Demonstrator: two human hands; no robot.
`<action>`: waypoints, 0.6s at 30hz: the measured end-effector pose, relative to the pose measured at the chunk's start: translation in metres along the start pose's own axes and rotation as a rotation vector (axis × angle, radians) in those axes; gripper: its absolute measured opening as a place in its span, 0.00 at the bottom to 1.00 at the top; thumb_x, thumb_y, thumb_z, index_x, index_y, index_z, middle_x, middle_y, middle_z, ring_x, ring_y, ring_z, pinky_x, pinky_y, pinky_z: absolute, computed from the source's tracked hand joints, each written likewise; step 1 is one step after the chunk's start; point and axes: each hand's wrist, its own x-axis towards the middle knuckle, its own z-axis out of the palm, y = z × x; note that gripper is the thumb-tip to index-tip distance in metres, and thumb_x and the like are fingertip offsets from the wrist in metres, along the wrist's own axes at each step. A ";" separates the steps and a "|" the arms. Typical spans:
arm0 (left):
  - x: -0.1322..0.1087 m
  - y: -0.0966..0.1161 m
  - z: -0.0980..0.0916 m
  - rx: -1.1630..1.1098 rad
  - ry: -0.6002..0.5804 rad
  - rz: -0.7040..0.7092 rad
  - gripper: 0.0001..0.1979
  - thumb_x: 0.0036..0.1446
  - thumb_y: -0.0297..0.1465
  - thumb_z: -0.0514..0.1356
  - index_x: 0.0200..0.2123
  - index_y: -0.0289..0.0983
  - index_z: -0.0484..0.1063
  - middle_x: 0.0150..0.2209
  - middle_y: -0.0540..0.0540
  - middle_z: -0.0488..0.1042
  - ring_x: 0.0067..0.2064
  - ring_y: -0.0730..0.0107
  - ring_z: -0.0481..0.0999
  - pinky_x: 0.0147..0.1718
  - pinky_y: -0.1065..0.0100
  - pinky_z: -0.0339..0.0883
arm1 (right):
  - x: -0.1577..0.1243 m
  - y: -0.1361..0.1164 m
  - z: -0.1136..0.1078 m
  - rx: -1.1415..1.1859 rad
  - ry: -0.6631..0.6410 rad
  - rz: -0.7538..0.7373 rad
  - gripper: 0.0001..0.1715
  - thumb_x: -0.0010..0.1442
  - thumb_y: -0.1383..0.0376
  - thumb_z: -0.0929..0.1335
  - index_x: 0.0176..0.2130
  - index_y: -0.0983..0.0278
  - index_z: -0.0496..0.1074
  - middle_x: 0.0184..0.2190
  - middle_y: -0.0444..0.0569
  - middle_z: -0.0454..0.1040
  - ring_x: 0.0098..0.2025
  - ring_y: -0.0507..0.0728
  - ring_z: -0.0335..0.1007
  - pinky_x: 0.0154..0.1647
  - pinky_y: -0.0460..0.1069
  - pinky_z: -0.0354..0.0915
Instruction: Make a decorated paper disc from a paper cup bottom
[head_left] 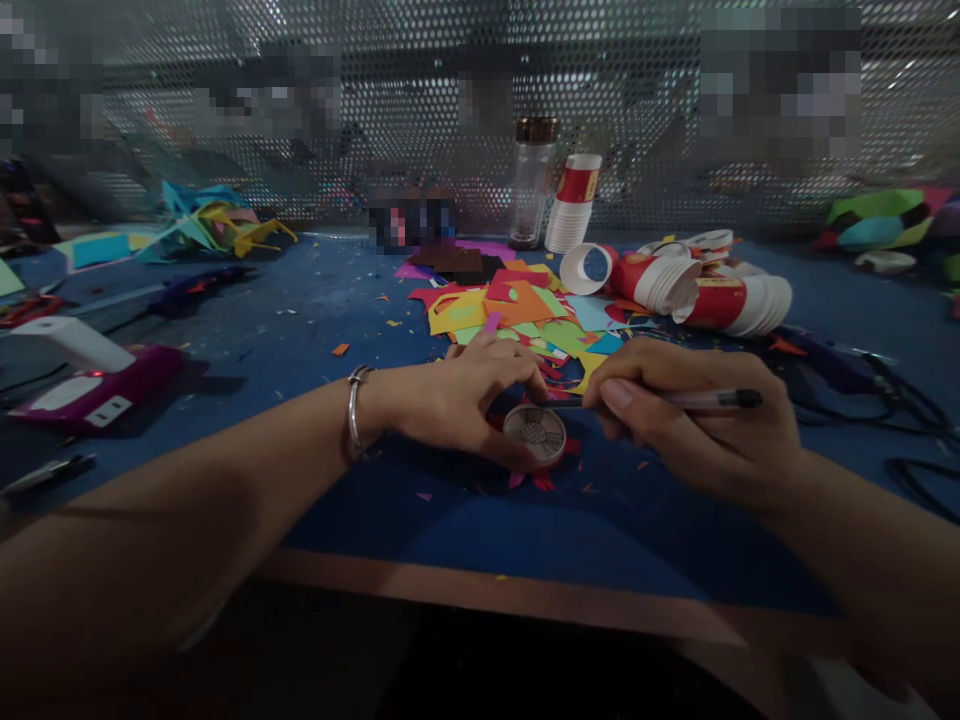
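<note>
My right hand is closed around a pen with a clear barrel and a dark end cap. The pen lies nearly level, its tip reaching left to the upper edge of a cut-down paper cup bottom. This cup bottom is round, pale and rimmed, with black lines and a cross-hatched patch drawn on it. Red and pink paper bits stick out from beneath it on the table. My left hand, with a silver bracelet at the wrist, curls its thumb and fingers around the cup bottom's left side and steadies it.
Behind my hands lies a heap of coloured paper scraps. Red-and-white paper cups lie beyond at right, near a clear bottle and a cup stack. A purple-and-white device sits left; black cable runs right.
</note>
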 end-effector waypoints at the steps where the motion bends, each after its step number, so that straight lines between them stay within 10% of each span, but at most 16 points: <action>1: 0.000 0.000 0.000 0.002 0.001 -0.006 0.25 0.53 0.47 0.71 0.50 0.43 0.72 0.58 0.43 0.70 0.65 0.46 0.61 0.66 0.42 0.53 | 0.000 -0.001 -0.001 -0.005 0.007 0.003 0.12 0.68 0.71 0.64 0.32 0.63 0.72 0.21 0.41 0.70 0.19 0.47 0.63 0.20 0.45 0.59; 18: -0.001 0.000 0.000 0.038 0.021 -0.017 0.28 0.50 0.51 0.71 0.50 0.46 0.74 0.61 0.43 0.69 0.69 0.44 0.59 0.69 0.41 0.49 | 0.000 0.000 -0.003 0.059 -0.014 0.047 0.12 0.66 0.72 0.65 0.31 0.62 0.72 0.21 0.41 0.70 0.20 0.49 0.63 0.21 0.47 0.60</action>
